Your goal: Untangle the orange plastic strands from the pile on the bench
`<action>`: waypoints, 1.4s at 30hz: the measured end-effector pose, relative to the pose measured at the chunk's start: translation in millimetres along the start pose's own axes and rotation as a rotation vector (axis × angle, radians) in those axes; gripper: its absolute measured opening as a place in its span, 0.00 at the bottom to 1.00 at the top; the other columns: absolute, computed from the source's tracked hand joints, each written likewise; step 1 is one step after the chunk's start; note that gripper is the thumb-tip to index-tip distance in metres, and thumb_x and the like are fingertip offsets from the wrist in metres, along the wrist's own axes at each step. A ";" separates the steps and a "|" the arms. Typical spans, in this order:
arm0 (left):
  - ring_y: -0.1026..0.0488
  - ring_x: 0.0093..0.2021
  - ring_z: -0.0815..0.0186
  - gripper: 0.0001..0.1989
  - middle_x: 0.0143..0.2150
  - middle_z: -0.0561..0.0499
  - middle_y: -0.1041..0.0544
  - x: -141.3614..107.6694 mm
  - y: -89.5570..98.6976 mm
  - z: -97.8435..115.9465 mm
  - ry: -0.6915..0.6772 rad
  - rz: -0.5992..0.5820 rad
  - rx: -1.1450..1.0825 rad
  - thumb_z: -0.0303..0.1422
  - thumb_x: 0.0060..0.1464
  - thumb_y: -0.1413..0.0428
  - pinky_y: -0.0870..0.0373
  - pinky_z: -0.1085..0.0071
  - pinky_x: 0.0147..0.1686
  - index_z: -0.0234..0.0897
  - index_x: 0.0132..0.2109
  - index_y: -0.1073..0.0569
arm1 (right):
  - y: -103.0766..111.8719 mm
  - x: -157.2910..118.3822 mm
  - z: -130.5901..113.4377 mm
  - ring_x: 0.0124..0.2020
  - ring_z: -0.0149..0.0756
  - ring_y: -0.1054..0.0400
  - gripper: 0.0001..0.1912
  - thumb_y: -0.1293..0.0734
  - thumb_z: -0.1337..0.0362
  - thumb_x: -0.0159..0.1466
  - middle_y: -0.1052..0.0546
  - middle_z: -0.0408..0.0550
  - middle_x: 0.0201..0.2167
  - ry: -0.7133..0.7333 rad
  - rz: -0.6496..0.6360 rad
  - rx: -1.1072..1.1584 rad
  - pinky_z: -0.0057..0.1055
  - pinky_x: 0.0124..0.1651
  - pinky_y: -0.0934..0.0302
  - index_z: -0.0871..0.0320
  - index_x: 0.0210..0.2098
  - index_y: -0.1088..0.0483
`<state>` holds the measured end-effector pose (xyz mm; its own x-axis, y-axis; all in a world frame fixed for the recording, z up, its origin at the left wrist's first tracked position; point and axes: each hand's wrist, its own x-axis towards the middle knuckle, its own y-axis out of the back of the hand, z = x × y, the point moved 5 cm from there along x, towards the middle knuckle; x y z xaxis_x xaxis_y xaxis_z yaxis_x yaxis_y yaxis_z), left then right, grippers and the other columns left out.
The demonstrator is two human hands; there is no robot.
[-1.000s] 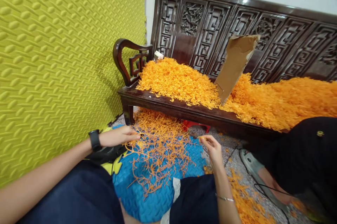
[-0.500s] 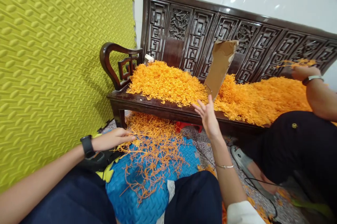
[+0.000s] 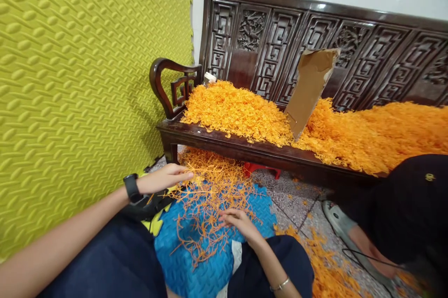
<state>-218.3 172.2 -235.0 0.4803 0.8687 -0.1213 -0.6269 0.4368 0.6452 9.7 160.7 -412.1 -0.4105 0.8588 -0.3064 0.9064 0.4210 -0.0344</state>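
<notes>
My left hand, with a black band on the wrist, is closed around an orange branched plastic sprig that sticks out past its fingertips. Below and beyond it, thin orange bare stems lie in a tangled heap on the blue foam mat. Over the right side of this heap hovers my right hand, fingers loosely bent and apart, with nothing visible in them. Small orange plastic pieces are piled on the dark wooden bench.
An upright cardboard piece parts that pile from a second orange pile. A red stool stands under the bench. Yellow foam matting covers the left. Another person's dark-clothed leg is at right; orange bits litter the floor.
My right hand has come down from the bench edge to the stem heap. The view has shifted, and the other person's hand with orange strands has left it. My left hand keeps its hold.
</notes>
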 end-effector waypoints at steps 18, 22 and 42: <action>0.49 0.22 0.74 0.20 0.22 0.58 0.48 5.6 -8.0 27.6 -0.103 -0.002 -0.008 0.46 0.55 0.56 0.51 0.76 0.22 0.33 0.26 0.38 | -33.1 -4.7 -144.9 0.48 0.43 0.35 0.30 0.44 0.43 0.57 0.27 0.54 0.45 0.638 -0.044 0.341 0.41 0.55 0.46 0.60 0.46 0.31; 0.49 0.23 0.73 0.20 0.23 0.57 0.47 6.9 -8.6 21.0 -0.109 -0.008 0.024 0.45 0.56 0.57 0.50 0.75 0.23 0.33 0.26 0.37 | -26.8 -5.6 -142.0 0.40 0.39 0.30 0.21 0.35 0.51 0.54 0.24 0.51 0.37 0.466 0.008 0.117 0.39 0.50 0.41 0.60 0.40 0.28; 0.44 0.24 0.72 0.19 0.23 0.56 0.43 -21.6 -23.5 17.0 -0.143 -0.109 0.177 0.43 0.59 0.59 0.46 0.75 0.25 0.34 0.27 0.37 | 88.4 -41.7 -106.2 0.20 0.22 0.37 0.10 0.31 0.59 0.47 0.29 0.39 0.22 0.701 0.885 0.466 0.22 0.27 0.40 0.59 0.26 0.32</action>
<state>-203.6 139.2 -234.7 0.6288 0.7714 -0.0979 -0.4554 0.4674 0.7577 96.4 193.1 -301.4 0.5320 0.8280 0.1769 0.7898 -0.4100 -0.4562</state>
